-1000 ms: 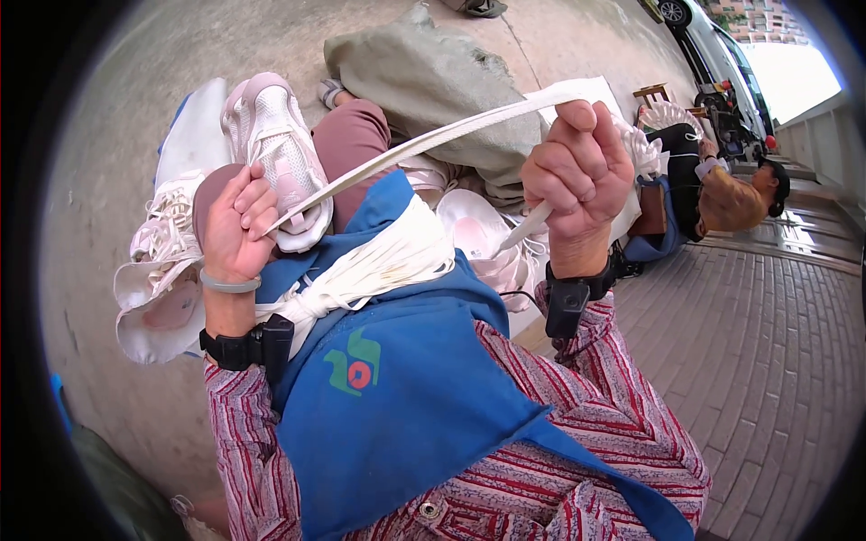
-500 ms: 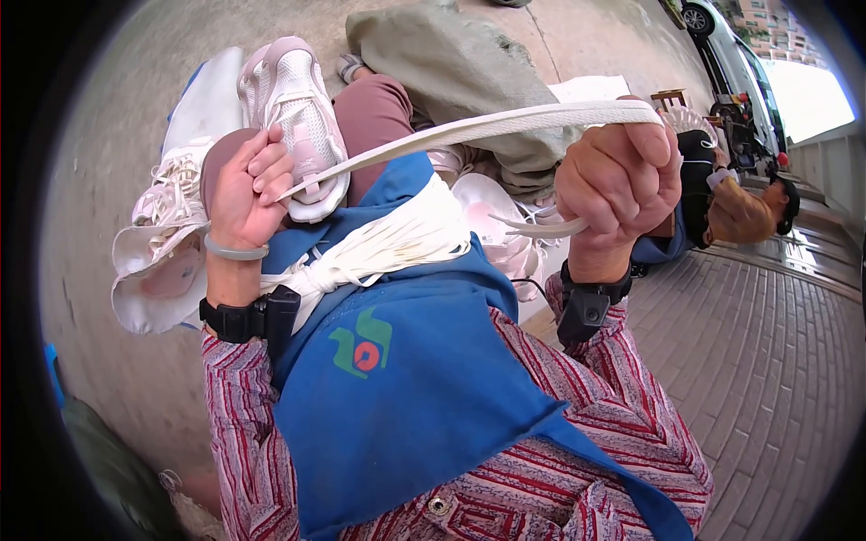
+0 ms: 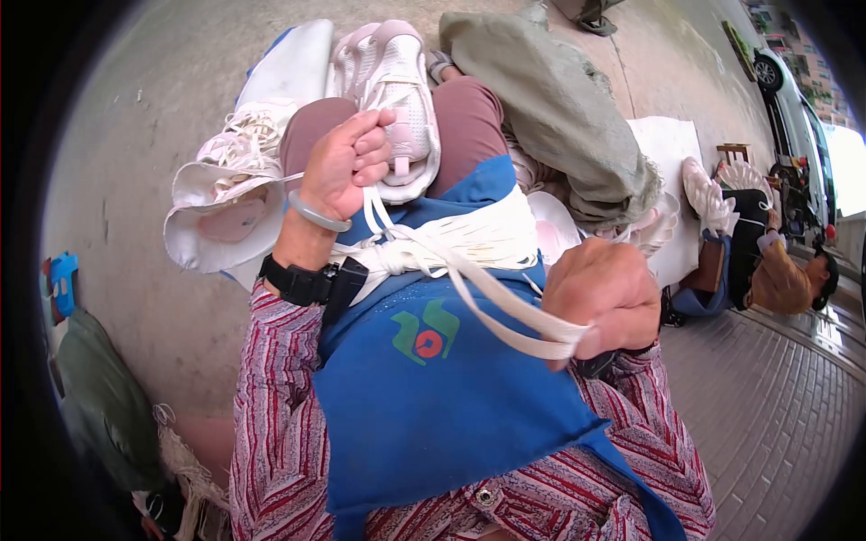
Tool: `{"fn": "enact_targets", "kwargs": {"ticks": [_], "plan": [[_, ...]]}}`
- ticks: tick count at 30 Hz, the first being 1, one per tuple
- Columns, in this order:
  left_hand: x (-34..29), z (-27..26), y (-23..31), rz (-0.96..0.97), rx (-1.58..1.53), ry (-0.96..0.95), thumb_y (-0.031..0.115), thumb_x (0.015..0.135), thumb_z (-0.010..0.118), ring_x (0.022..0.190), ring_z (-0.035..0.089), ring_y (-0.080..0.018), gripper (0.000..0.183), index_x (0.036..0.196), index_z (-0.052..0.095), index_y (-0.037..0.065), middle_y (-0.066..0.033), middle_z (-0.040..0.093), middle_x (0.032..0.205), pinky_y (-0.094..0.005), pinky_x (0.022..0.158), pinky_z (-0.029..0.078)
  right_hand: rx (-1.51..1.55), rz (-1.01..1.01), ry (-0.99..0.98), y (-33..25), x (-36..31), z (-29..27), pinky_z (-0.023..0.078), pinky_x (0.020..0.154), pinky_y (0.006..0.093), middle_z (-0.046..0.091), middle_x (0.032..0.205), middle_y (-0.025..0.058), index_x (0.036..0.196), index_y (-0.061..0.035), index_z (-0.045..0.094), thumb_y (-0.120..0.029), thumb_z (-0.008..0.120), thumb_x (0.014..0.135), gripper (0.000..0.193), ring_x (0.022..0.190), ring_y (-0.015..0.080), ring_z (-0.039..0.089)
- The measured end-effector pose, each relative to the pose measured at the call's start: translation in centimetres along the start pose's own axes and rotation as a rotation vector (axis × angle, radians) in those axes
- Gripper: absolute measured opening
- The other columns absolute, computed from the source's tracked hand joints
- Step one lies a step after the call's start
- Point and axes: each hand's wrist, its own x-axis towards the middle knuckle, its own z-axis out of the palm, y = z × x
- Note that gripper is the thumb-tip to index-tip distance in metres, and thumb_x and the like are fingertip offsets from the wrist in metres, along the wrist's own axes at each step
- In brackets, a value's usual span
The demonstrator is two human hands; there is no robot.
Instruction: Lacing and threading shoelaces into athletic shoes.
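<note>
A white flat shoelace runs as a slack loop between my two hands. My left hand is closed on one end, just in front of a pink and white sneaker that rests between my thighs. Lower and to the right, my right hand grips the folded part of the lace over my lap. Behind the loop, a thick bundle of white shoelaces, knotted at its left, lies across my blue apron.
White and pink shoe uppers are piled at my left. Grey-green sacking lies ahead on the right, beside more shoe parts. A co-worker sits at the far right. Dark green cloth is at the lower left.
My right hand has come down toward my lap, and the lace, stretched taut before, now hangs in a loop. My left hand still holds its end. The view has shifted leftward.
</note>
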Motion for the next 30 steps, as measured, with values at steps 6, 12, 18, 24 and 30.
{"fn": "enact_targets", "kwargs": {"ticks": [6, 12, 18, 24, 30], "plan": [[-1.2, 2.1, -0.2, 0.001, 0.373, 0.116, 0.022, 0.100, 0.046, 0.045, 0.030, 0.0001, 0.023, 0.101, 0.054, 0.001, 0.0071, 0.039, 0.062, -0.0152, 0.036, 0.025, -0.930, 0.229, 0.223, 4.6, 3.4, -2.2, 0.049, 0.075, 0.0388, 0.062, 0.093, 0.0167, 0.113, -0.0010, 0.058, -0.021, 0.065, 0.087, 0.034, 0.086, 0.0329, 0.062], [-2.3, 2.5, -1.1, 0.024, 0.884, 0.124, 0.028, 0.101, 0.044, 0.050, 0.035, -0.0025, 0.030, 0.096, 0.060, 0.003, 0.0056, 0.042, 0.062, -0.0181, 0.043, 0.031, -0.692, 0.336, 0.665, 9.0, 8.7, -6.4, 0.049, 0.060, 0.0364, 0.062, 0.067, 0.0141, 0.104, 0.0015, 0.063, -0.020, 0.060, 0.090, 0.026, 0.059, 0.0288, 0.060], [-2.3, 3.0, -3.3, 0.420, 1.176, 0.059, 0.023, 0.101, 0.043, 0.061, 0.047, -0.0089, 0.029, 0.099, 0.059, -0.001, -0.0035, 0.054, 0.069, -0.0270, 0.056, 0.041, -0.764, 0.428, 0.558, 11.5, 10.4, -7.8, 0.045, 0.052, 0.0332, 0.052, 0.054, 0.0128, 0.084, 0.0037, 0.062, -0.027, 0.063, 0.087, 0.031, 0.049, 0.0205, 0.053], [-2.8, 3.3, -1.8, -0.183, 0.808, 0.049, 0.027, 0.101, 0.041, 0.062, 0.057, -0.0113, 0.033, 0.100, 0.060, 0.000, -0.0030, 0.055, 0.068, -0.0253, 0.058, 0.049, -0.171, 0.557, 0.655, 10.3, 9.9, -8.4, 0.040, 0.044, 0.0208, 0.058, 0.065, -0.0010, 0.085, 0.0016, 0.060, -0.016, 0.064, 0.087, 0.018, 0.053, 0.0040, 0.051], [-2.6, 1.6, -2.0, -0.056, 0.175, 0.131, 0.025, 0.101, 0.035, 0.097, 0.062, -0.0183, 0.039, 0.121, 0.050, -0.006, -0.0139, 0.061, 0.108, -0.0311, 0.085, 0.052, -0.517, 0.565, 0.457, 9.2, 9.9, -6.2, 0.042, 0.045, 0.0295, 0.056, 0.061, 0.0090, 0.086, 0.0028, 0.057, -0.014, 0.062, 0.087, 0.018, 0.051, 0.0114, 0.053]]}}
